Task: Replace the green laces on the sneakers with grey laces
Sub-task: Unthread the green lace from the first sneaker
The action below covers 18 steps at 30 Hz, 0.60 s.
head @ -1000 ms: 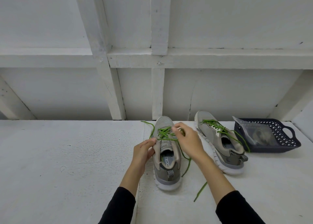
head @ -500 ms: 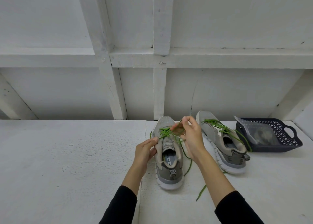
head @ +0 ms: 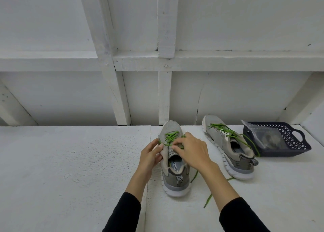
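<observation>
A grey sneaker (head: 173,175) stands heel toward me in the middle of the white surface, threaded with a green lace (head: 171,137). My left hand (head: 150,154) grips the sneaker's left collar edge. My right hand (head: 192,152) lies over the tongue, its fingertips pinching the green lace near the upper eyelets. A loose lace end (head: 209,199) trails on the surface to the right of my right forearm. A second grey sneaker (head: 228,144) with a green lace (head: 226,130) lies to the right, tilted.
A dark blue perforated basket (head: 291,140) at the far right holds a clear plastic bag (head: 263,137) with something grey inside. A white wall with beams (head: 164,94) rises just behind the sneakers. The white surface (head: 70,161) stretches far to the left.
My right hand has come down from its raised pull and now sits lower on the lacing. The lace loop on the sneaker's left side has drawn in. My left hand stays on the collar.
</observation>
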Available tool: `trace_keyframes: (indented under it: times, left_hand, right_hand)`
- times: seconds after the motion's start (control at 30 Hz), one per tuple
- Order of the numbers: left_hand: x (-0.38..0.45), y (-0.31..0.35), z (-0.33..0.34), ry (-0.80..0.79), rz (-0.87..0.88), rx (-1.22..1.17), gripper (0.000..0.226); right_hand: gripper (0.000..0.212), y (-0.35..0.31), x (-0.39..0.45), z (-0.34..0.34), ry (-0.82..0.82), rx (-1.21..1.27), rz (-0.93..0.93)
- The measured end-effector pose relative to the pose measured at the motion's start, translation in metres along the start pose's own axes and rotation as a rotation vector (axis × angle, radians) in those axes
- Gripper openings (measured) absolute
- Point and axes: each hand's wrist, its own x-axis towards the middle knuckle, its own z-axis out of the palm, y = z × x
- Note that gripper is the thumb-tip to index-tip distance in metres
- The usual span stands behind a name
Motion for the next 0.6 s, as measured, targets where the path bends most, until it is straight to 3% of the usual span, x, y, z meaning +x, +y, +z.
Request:
trace_keyframes:
  times: [0.07, 0.13, 0.3, 0.47, 0.53, 0.6]
  left_hand:
    - [0.001, 0.001, -0.001, 0.0, 0.0, 0.01, 0.049]
    - [0.002, 0.001, -0.001, 0.014, -0.012, -0.006, 0.058]
    - [0.004, 0.001, -0.001, 0.022, -0.024, -0.01, 0.06]
    - [0.002, 0.0, 0.0, 0.028, -0.029, -0.003, 0.05]
    - [0.002, 0.001, 0.001, 0.037, -0.033, 0.009, 0.044]
    - [0.002, 0.0, 0.001, 0.043, -0.036, 0.014, 0.039]
  right_hand:
    - [0.021, 0.0, 0.001, 0.004, 0.006, 0.019, -0.011]
    - [0.015, 0.0, 0.004, 0.009, 0.002, 0.209, 0.011]
    - [0.017, 0.002, 0.009, 0.009, 0.096, 0.884, 0.189]
    - [0.024, 0.003, 0.007, 0.006, 0.182, 1.714, 0.371]
    - [0.022, 0.006, 0.007, 0.002, 0.257, 1.7, 0.415]
    - [0.02, 0.014, 0.008, -0.001, 0.313, 1.475, 0.412]
